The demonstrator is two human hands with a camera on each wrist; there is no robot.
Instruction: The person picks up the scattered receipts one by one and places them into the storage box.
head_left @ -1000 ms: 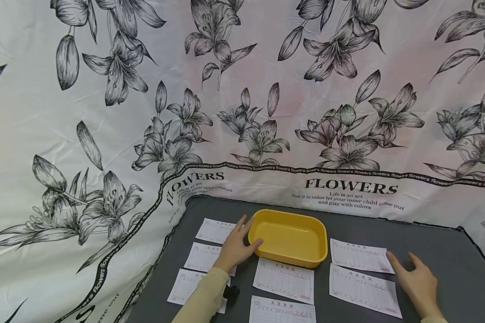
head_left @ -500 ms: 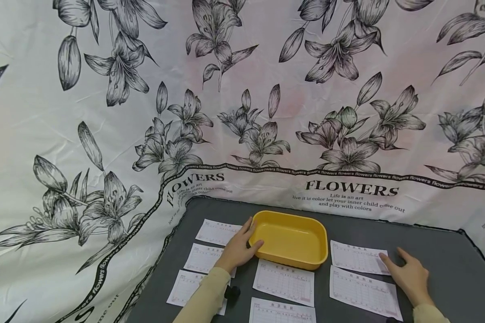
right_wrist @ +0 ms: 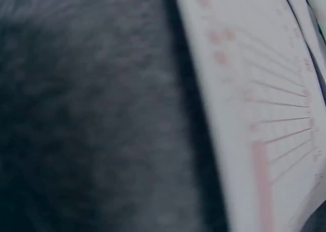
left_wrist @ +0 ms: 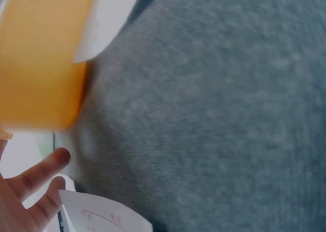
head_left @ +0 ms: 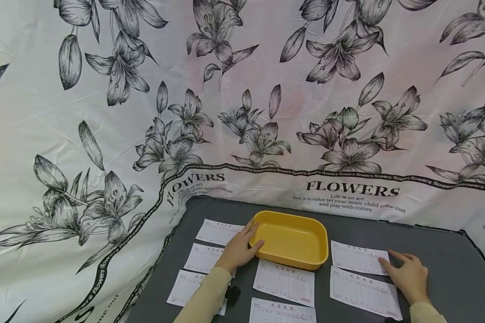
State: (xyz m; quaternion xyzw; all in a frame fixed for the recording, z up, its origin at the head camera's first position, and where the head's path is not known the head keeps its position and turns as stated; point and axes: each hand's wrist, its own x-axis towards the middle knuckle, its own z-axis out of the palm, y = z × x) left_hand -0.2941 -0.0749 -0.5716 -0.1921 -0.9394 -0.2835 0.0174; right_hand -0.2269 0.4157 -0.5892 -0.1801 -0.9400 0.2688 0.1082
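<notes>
A yellow plastic tray (head_left: 291,240) sits on the dark grey tabletop. My left hand (head_left: 237,250) rests at its left side, fingers spread along the wall and thumb near the front left corner. In the left wrist view the tray (left_wrist: 41,69) is above two extended fingers (left_wrist: 43,173). My right hand (head_left: 410,276) is at the right end of a printed paper form (head_left: 357,259), its thumb on the form and index finger near the upper right corner, with a gap between them. A printed form (right_wrist: 265,114) fills the right wrist view's right side; no fingers are discernible there.
Below the form at my right hand lies another form (head_left: 363,294). Two forms (head_left: 284,282) are in front of the tray. Left of it is a column of forms (head_left: 214,231), partly under my left arm. A white flowered cloth (head_left: 262,188) hangs behind the table.
My right hand has moved left onto the form's right end, and its index finger has come closer to the thumb. My left hand and the tray have stayed nearly in place.
</notes>
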